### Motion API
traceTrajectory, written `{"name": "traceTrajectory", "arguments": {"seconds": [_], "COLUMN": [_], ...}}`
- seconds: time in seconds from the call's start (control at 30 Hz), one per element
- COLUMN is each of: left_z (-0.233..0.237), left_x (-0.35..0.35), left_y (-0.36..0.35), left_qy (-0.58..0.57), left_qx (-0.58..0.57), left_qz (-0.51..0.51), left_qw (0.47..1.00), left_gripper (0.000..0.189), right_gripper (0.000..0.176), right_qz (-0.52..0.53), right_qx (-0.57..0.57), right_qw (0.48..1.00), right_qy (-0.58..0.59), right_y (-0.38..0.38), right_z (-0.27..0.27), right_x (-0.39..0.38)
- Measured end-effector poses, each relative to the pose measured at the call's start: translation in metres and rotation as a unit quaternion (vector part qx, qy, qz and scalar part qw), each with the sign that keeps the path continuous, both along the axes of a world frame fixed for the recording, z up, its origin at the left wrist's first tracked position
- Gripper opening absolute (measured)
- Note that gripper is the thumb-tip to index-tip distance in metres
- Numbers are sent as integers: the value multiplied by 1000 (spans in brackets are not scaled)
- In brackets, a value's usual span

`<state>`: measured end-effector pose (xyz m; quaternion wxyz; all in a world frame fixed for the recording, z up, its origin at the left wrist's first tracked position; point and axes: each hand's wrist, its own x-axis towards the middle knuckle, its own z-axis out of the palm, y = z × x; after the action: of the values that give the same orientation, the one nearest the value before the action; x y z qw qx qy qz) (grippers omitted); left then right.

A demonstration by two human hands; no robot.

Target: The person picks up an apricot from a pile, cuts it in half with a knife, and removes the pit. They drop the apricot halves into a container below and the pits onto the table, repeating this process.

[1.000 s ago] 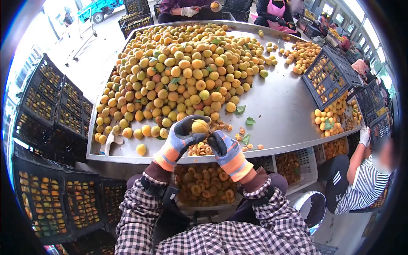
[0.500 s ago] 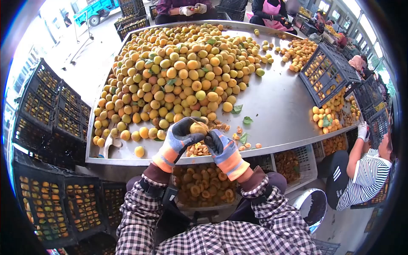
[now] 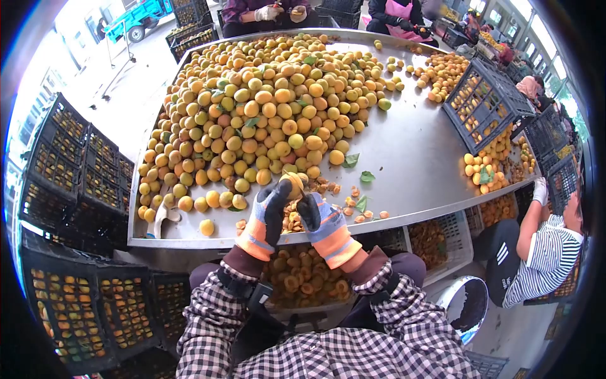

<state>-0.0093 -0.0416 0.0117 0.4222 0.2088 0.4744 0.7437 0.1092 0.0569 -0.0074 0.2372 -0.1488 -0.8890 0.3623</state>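
Fruit in hand: we see one yellow fruit [image 3: 293, 183] held up above the near edge of the table, in front of the heap; a line shows across it, but we cannot tell whether it is split.
Left hand: we find the left hand [image 3: 265, 218], gloved, pinching that fruit between thumb and fingers.
Right hand: the right hand [image 3: 329, 232], gloved alike, has its fingers bent just beside the fruit; we cannot tell whether it touches it or grips anything.
Scraps: below and between the hands we see small orange pieces [image 3: 292, 222] on the metal.
Leaves: to the right of these lie a few green leaves [image 3: 367, 177].
Heap: beyond the hands, whole fruits [image 3: 252, 120] in yellow, orange and green are piled on the metal table [image 3: 410, 158].
Under the edge: we look down on halved fruit [image 3: 306, 278] in a bin between the knees.
Right side: a dark crate [image 3: 483, 107] stands tilted on the table above more fruit; below are a white crate [image 3: 459, 243] and a bucket [image 3: 447, 297], near a person in a striped shirt [image 3: 546, 256].
Left side: we see black crates [image 3: 66, 265] with fruit behind their slats.
Far side: a person in purple sleeves [image 3: 243, 12] sits across from us, wearing pale gloves.
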Motion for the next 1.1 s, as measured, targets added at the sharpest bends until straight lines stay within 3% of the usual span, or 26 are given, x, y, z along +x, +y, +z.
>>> {"name": "traceTrajectory", "arguments": {"seconds": [0.03, 0.07, 0.1, 0.2, 0.4, 0.47, 0.63, 0.77, 0.83, 1.03, 1.1], "left_z": [0, -2, -21, -24, -17, -7, 13, 20, 8, 4, 1], "left_x": [6, 13, 15, 9, 8, 1, -2, -3, -3, 0, 1], "left_y": [3, 8, 14, 8, 7, 1, -1, 5, 8, 2, -1], "left_qy": [-135, -186, -211, -213, -133, 58, 11, 79, 120, 115, 90], "left_qx": [47, 84, 72, 114, 68, 40, -28, -20, -56, -3, 17], "left_qz": [1, -21, 18, -61, 61, -21, -92, -67, 9, 16, 16], "left_qw": [990, 979, 975, 968, 987, 997, 995, 994, 991, 993, 996], "left_gripper": [43, 57, 56, 57, 48, 44, 55, 56, 52, 52, 57], "right_gripper": [26, 28, 28, 34, 50, 53, 58, 57, 57, 57, 59], "right_qz": [-2, -3, -1, -21, -50, -53, -75, -34, -13, 12, 3], "right_qx": [-2, -3, -1, -19, 57, 92, 105, 89, 96, -58, -87], "right_qw": [1000, 1000, 1000, 1000, 993, 990, 987, 994, 995, 998, 994], "right_qy": [15, 29, 30, 7, -94, -89, -100, -55, -18, 1, 73], "right_y": [-3, -6, -7, -7, 5, 6, 8, 14, 15, 11, 14], "right_z": [-4, -7, -10, -7, 11, 14, 31, 6, -4, 7, -2], "right_x": [-3, -5, -8, -8, -3, -1, 6, -4, -8, -9, -10]}}
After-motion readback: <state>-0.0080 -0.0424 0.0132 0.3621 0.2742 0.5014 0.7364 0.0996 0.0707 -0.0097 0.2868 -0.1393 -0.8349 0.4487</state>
